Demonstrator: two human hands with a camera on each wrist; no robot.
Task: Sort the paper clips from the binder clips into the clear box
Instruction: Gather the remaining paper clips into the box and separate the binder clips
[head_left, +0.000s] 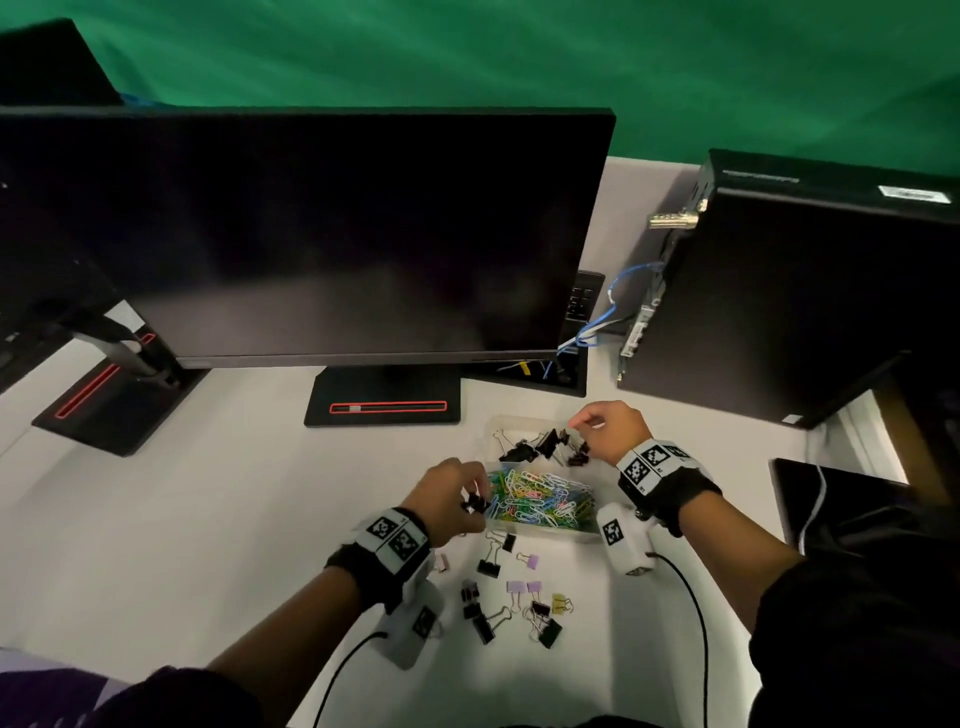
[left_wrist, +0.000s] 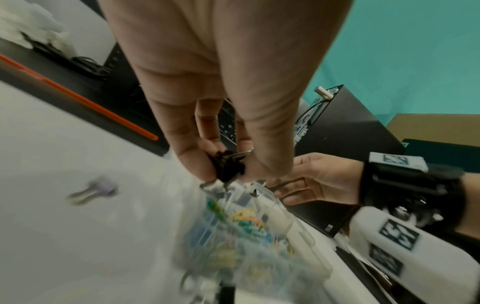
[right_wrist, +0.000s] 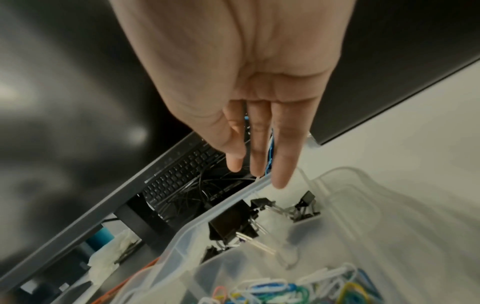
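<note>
Head view: white desk (head_left: 208, 519) lies bare left of the clear box (head_left: 597, 531); paper clips (head_left: 540, 501) fill its near compartment. Right hand (head_left: 610, 431) hangs straight-fingered above the far compartment, empty. Left hand (head_left: 447, 499) pinches a black binder clip (head_left: 475, 504) at the box's left rim.

Head looks down; wrists close over clear box (head_left: 540, 532).

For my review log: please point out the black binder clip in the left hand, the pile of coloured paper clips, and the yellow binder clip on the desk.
black binder clip (head_left: 475, 504), head view, its black body.
coloured paper clips (head_left: 543, 501), head view, middle of the pile.
yellow binder clip (head_left: 558, 603), head view, its yellow body.
</note>
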